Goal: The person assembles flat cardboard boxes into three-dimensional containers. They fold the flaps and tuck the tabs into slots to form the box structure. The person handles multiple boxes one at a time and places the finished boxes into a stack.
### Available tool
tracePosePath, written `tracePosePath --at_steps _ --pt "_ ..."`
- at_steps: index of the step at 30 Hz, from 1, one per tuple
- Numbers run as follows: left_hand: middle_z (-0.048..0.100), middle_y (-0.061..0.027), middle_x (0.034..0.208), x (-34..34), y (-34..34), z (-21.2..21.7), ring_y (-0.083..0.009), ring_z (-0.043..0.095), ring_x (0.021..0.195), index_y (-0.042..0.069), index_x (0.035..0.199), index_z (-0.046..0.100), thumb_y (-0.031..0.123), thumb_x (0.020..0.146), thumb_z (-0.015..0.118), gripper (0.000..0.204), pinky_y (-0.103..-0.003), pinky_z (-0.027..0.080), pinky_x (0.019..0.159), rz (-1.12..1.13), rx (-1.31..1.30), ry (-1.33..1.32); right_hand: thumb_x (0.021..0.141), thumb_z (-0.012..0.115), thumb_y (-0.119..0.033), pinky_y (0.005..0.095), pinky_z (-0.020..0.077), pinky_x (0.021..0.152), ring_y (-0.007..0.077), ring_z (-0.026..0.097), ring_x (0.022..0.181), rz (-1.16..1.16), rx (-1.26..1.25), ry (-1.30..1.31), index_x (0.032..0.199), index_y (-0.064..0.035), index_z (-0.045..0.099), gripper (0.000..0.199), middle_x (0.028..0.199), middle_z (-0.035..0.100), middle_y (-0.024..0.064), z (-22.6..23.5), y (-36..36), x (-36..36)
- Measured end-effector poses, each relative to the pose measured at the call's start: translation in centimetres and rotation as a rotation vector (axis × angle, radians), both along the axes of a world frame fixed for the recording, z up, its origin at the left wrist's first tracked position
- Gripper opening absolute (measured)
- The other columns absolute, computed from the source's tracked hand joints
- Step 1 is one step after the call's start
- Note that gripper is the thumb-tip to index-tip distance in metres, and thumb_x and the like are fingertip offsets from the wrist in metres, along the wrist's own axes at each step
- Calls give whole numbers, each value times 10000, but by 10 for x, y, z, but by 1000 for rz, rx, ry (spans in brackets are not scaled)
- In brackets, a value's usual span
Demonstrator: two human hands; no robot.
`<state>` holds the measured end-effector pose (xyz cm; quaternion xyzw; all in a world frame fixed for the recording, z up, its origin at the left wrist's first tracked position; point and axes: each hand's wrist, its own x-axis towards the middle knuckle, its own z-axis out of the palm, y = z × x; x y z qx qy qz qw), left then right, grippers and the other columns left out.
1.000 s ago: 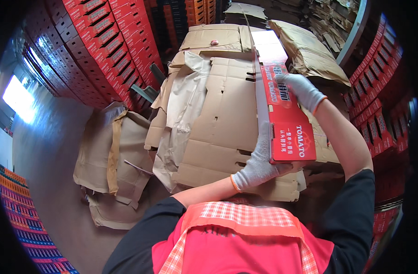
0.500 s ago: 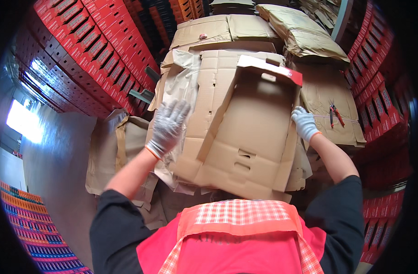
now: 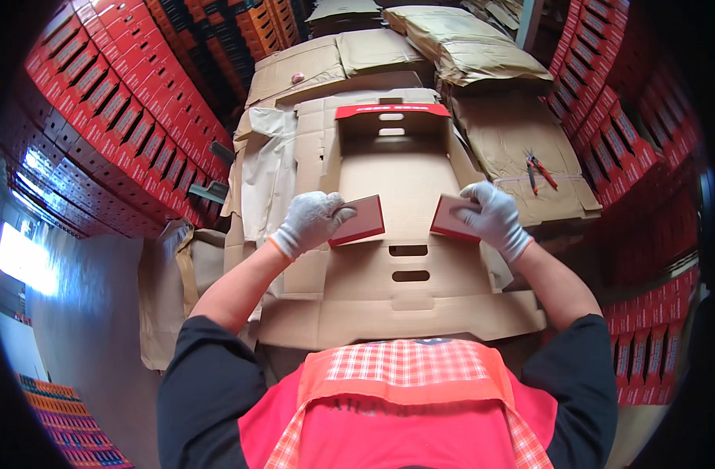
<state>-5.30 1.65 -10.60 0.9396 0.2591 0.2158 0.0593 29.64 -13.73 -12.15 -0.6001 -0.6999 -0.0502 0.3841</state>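
Observation:
A partly folded brown cardboard box (image 3: 388, 176) lies in front of me, its far end wall (image 3: 392, 112) standing up with a red edge and hand holes. My left hand (image 3: 309, 223), in a pale knit glove, pinches the box's left corner flap (image 3: 363, 220), which is bent inward. Likewise gloved, my right hand (image 3: 494, 219) grips the right corner flap (image 3: 451, 217), also turned inward. Both flaps show red along their lower edges. Between them and me the near end panel (image 3: 404, 301) lies flat, with two slots in it.
Flat cardboard sheets (image 3: 306, 156) lie under the box. Red-handled pliers (image 3: 540, 172) rest on a wrapped bundle (image 3: 521, 141) to the right. Red boxes are stacked high at left (image 3: 130, 86) and right (image 3: 607, 117). More wrapped bundles (image 3: 467, 47) lie at the back.
The box has come round from a slant to straight in front of me. My left hand, open before, now holds the left flap; my right hand has gone from the side wall to the right flap.

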Motion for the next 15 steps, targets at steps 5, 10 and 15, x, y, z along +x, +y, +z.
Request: tracePosePath --at_steps 5,10,15 --pt "678 -238 904 -36 -66 22 -366 678 883 71 1100 675 410 792 769 467 -436 541 768 -426 -623 321 773 770 -377 410 522 630 339 639 700 262 -582 -287 792 -63 667 331 768 649 128 36 -36 -20" --pt "506 -153 1455 -73 -105 30 -227 482 1327 114 1540 304 311 887 728 804 -340 346 1120 -625 -1261 799 829 704 -413 406 461 1005 344 582 1179 750 -1532 -112 1337 -39 548 650 1258 621 193 51 -81 -51" --pt "659 -139 1186 -89 -36 -8 -296 653 1054 175 1314 591 266 841 700 494 -361 505 906 -76 -108 405 801 744 -368 433 463 1010 392 544 1212 548 -676 -221 1298 -69 564 607 1341 555 200 16 -48 -15"
